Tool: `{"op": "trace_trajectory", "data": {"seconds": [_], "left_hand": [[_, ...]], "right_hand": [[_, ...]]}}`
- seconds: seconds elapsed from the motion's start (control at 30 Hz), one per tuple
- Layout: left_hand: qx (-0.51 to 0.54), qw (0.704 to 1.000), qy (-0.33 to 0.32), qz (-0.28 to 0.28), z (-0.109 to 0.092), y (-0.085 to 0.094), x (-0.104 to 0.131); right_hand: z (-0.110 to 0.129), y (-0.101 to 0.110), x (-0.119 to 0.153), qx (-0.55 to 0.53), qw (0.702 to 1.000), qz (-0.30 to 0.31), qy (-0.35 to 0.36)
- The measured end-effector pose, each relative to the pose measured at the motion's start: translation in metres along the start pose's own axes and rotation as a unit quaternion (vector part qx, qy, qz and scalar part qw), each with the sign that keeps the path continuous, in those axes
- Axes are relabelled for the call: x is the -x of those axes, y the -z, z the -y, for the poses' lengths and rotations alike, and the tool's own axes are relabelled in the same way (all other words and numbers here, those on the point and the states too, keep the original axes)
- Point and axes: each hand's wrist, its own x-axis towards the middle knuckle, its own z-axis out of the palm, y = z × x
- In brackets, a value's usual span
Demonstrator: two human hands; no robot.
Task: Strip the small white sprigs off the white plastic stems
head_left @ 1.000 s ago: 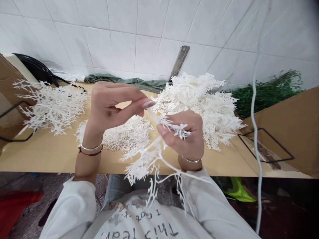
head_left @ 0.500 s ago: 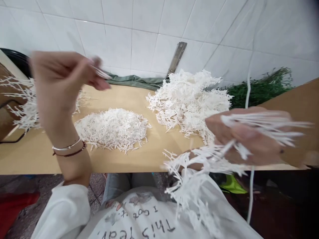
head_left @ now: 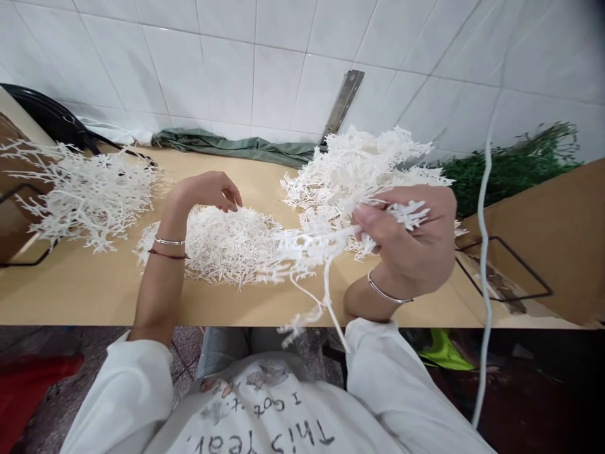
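My right hand (head_left: 418,236) is closed around a bunch of white branched plastic sprigs (head_left: 314,246). Their forked ends reach left over the table, and one thin stem dangles toward my lap. My left hand (head_left: 212,190) hangs over a middle heap of small white pieces (head_left: 231,246). Its fingers are bent down and drawn together near the top of the heap. Whether anything sits between those fingertips is hidden.
Larger white sprigs form one pile (head_left: 94,195) at the left and another (head_left: 350,167) at the back right. Green plastic foliage (head_left: 515,167) lies behind a cardboard box (head_left: 562,246). A white cable (head_left: 483,252) hangs in front on the right. Green cloth (head_left: 236,147) lines the wall.
My left hand has come down and right from its raised place, where it held a thin white piece, to the middle heap. My right hand has swung left, its sprigs now over the table.
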Motion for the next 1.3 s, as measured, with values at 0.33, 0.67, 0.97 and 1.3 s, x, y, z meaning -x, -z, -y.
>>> {"op": "trace_trajectory", "data": {"seconds": [0.33, 0.67, 0.97, 1.3], "left_hand": [[0.142, 0.902, -0.280, -0.297, -0.071, -0.010, 0.062], [-0.135, 0.871, -0.322, -0.344, -0.112, -0.031, 0.096], [-0.113, 0.780, -0.390, -0.476, -0.102, -0.028, 0.101], [-0.045, 0.700, -0.540, -0.465, -0.103, -0.027, 0.089]], "right_hand": [[0.006, -0.018, -0.012, 0.010, 0.995, 0.086, 0.053], [0.010, -0.034, -0.010, -0.009, 0.993, 0.110, 0.051], [0.018, -0.043, -0.008, -0.029, 0.989, 0.102, 0.100], [0.027, -0.037, -0.006, -0.062, 0.981, 0.150, 0.103]]}}
